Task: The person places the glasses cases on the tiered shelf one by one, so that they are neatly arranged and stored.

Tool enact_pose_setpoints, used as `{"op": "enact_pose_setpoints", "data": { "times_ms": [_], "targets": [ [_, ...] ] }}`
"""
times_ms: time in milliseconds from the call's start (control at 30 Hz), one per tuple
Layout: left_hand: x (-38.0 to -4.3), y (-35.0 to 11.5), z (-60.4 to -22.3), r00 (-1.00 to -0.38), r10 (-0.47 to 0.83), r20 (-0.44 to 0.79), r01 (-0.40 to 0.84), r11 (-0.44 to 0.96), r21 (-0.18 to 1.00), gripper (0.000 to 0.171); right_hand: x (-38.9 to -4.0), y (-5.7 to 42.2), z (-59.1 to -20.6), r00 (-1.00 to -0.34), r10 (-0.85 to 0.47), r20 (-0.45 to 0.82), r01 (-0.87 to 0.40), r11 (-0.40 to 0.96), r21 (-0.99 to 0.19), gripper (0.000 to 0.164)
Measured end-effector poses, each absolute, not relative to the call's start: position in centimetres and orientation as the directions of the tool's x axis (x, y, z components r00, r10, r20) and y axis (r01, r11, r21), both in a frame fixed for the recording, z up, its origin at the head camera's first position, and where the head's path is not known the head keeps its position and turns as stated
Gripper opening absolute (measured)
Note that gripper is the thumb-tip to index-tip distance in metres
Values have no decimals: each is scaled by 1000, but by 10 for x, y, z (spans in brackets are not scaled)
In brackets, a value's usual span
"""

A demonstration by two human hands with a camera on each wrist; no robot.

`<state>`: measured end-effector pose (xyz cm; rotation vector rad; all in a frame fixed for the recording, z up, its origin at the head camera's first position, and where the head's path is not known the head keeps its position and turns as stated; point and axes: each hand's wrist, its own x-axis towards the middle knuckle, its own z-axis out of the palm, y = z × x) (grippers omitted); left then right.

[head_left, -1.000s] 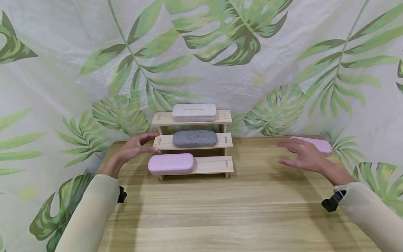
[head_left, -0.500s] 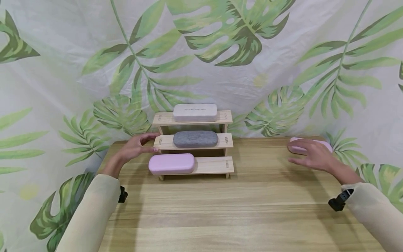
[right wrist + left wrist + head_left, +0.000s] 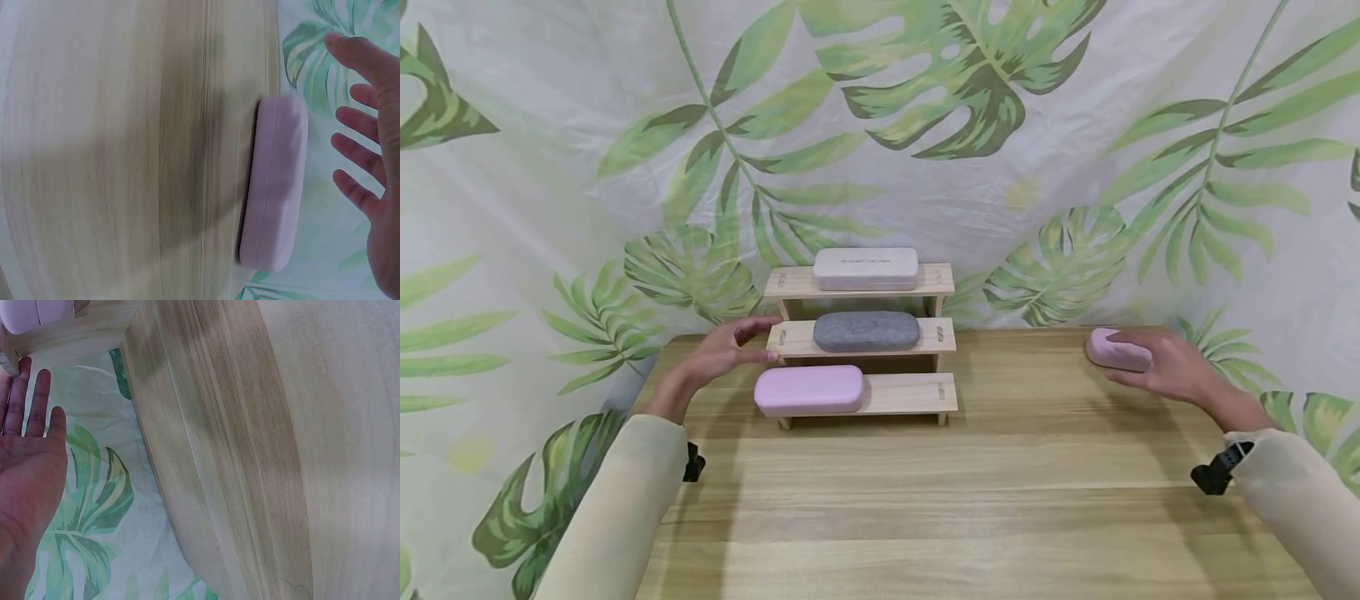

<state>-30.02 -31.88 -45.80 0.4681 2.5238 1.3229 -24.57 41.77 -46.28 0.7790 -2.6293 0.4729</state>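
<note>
Your left hand [image 3: 722, 350], spread against the rack [image 3: 910, 392], likely steadied it; your right hand [image 3: 1168, 367] hung wide over the bench's [image 3: 1000, 475] pink case [image 3: 1114, 353].

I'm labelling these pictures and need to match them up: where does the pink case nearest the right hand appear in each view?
Head: at right, the pink case is partly hidden by the right hand.
Left wrist: not in it.
Right wrist: right of centre, running lengthwise up the picture.
Shared landmark: the edge of the table against the leaf-print cloth.
</note>
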Motion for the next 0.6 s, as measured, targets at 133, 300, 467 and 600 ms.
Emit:
{"op": "enact_pose_setpoints", "data": {
  "times_ms": [133,300,467,600],
  "targets": [
    [-300,-319,-459,-915,396,-72,166,534,829,74,-245,428,-462,-851,-402,337,-492,835,-247,61],
    [-299,-319,-459,-917,391,-76,159,534,830,75,-246,439,-462,-886,-372,276,-443,854,-271,65],
    [-299,-318,-458,-920,384,-75,158,539,827,76,-247,447,-465,-904,-354,239,-414,863,-289,68],
    [-298,-318,-457,-921,382,-77,156,543,825,76,-248,451,-467,-917,-340,209,-391,869,-303,73]
  ]
}}
